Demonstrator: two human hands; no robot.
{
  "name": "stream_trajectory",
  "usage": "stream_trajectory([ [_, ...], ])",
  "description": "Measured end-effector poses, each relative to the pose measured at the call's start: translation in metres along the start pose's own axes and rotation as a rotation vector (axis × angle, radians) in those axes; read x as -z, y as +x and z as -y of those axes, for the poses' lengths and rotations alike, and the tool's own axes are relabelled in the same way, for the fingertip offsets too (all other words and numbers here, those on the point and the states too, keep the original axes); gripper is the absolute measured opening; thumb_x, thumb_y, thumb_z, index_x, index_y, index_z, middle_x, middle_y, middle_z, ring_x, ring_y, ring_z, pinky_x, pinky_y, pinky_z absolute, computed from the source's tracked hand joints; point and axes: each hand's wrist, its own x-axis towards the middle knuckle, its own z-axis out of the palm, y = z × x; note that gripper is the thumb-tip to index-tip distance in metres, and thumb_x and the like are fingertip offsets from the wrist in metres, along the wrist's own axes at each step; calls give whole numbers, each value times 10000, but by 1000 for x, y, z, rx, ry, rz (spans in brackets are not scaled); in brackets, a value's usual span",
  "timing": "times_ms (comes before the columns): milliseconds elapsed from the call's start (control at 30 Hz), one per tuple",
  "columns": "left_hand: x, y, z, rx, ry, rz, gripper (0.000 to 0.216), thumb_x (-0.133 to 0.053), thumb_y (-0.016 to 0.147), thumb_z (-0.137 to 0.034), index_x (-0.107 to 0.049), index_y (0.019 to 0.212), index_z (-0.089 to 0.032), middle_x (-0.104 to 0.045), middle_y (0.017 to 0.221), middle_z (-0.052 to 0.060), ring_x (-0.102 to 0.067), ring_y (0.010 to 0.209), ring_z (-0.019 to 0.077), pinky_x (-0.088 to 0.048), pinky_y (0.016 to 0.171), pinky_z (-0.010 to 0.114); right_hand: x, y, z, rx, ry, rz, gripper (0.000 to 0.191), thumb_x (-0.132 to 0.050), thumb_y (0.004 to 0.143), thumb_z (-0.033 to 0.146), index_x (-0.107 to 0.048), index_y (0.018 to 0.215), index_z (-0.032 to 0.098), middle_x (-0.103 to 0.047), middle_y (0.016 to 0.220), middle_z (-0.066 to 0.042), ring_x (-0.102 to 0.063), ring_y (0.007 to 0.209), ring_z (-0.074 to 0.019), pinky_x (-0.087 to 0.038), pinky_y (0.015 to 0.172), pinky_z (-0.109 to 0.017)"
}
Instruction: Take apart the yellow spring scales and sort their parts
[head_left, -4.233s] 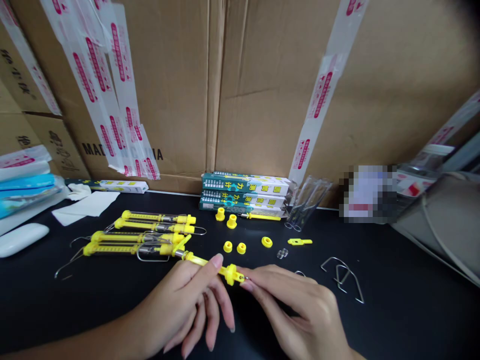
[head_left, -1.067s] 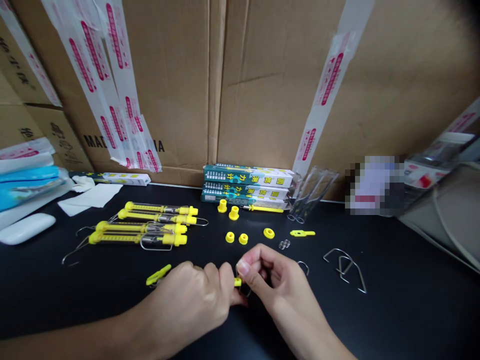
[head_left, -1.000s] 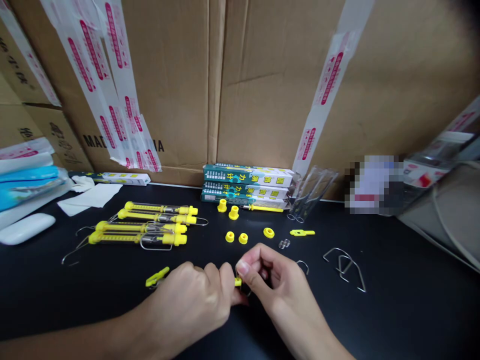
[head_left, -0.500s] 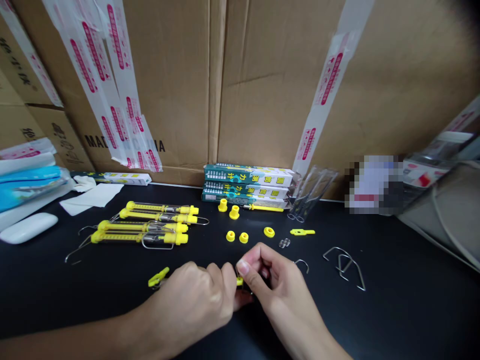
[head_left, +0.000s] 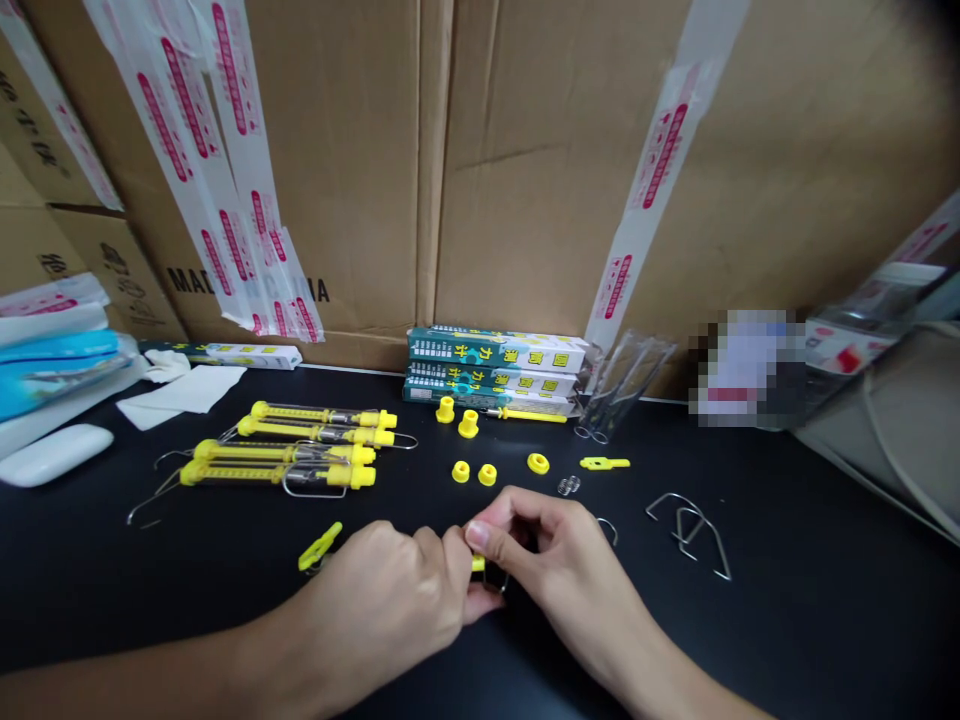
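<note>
My left hand [head_left: 397, 585] is closed in a fist around a yellow plastic piece [head_left: 478, 564], most of which is hidden. From the fist's far side another bright yellow flat piece [head_left: 320, 546] sticks out, and I cannot tell whether the two are joined. My right hand [head_left: 544, 550] pinches at the yellow piece's right end, its thumb and forefinger against my left fingers. A thin bent metal wire [head_left: 502, 584] shows below that pinch. Behind the hands lie yellow caps [head_left: 487, 475], a yellow ring [head_left: 538, 464], small springs [head_left: 569, 486] and a yellow flat plate [head_left: 606, 463].
Several assembled yellow spring scales [head_left: 277, 475] with wire hooks lie at the left. Small printed boxes [head_left: 495, 350] are stacked against a large cardboard box [head_left: 360, 180]. Clear tubes [head_left: 626, 385] lean at the back. Bent wire handles [head_left: 694, 530] lie right; a white case [head_left: 56, 455] lies left.
My right thumb and forefinger have shifted slightly left, closer against my left fingers. The metal wire below them shows more. The fist stays closed nearly in place.
</note>
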Motion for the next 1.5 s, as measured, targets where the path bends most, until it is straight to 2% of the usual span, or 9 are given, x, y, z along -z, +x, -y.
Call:
stream_trajectory([
  [167,2,4,1,20,10,19,378,-776,827,-461,-583,675,-174,-541,484,-29,-486,330,167,-195,325,321,-7,-1,3,-30,96,-34,359,-651,823,503,-619,660,185,-604,650,-13,-498,640,-169,-383,593,-293],
  [367,2,2,-1,0,18,46,290,-786,836,-346,-597,719,-159,-558,503,-26,-504,330,170,-191,323,304,-11,-2,2,-15,80,-66,371,-634,836,508,-569,641,199,-560,622,0,-483,616,-170,-386,573,-292],
  [567,1,2,-4,19,-40,37,410,-696,898,-432,-518,619,-189,-539,430,-20,-525,295,185,-225,326,287,4,10,-1,133,-2,-259,333,-656,858,463,-543,661,218,-556,642,16,-494,621,-167,-381,600,-293],
  [900,-4,-4,3,32,-44,6,336,-777,827,-374,-564,637,-195,-564,449,-31,-545,292,204,-242,304,318,0,-7,3,305,-11,-183,184,-672,899,338,-695,755,224,-684,717,8,-628,675,-158,-480,639,-256],
  [1067,-7,-9,3,8,-48,-45,380,-670,908,-454,-540,641,-218,-534,440,-32,-521,287,216,-281,287,342,31,-1,13,282,-65,-244,132,-738,838,375,-762,820,246,-757,789,-4,-672,697,-165,-516,640,-238],
  [1133,-8,-9,4,-10,-59,-49,397,-619,944,-464,-528,640,-226,-532,447,-30,-520,296,218,-288,286,347,52,4,18,258,-123,-337,213,-758,803,433,-791,918,256,-767,780,-11,-674,660,-173,-514,605,-249],
  [1200,-8,-10,5,-13,-72,-60,409,-611,946,-482,-522,635,-231,-528,447,-33,-517,300,216,-295,288,349,73,9,23,225,-241,-402,283,-780,755,497,-804,885,247,-784,806,-31,-690,662,-192,-506,590,-265],
  [1367,-7,-9,9,-38,-125,-125,461,-574,959,-514,-502,599,-237,-485,422,-46,-483,289,194,-285,294,349,103,17,24,73,-460,-60,150,-790,743,388,-765,806,254,-774,667,1,-724,658,-216,-503,609,-279],
  [1500,-5,-8,11,-73,-196,-165,480,-483,1014,-479,-506,604,-231,-480,439,-49,-476,304,179,-288,309,346,103,19,18,76,-621,79,91,-751,775,267,-747,684,266,-765,653,35,-713,637,-191,-486,598,-268],
])
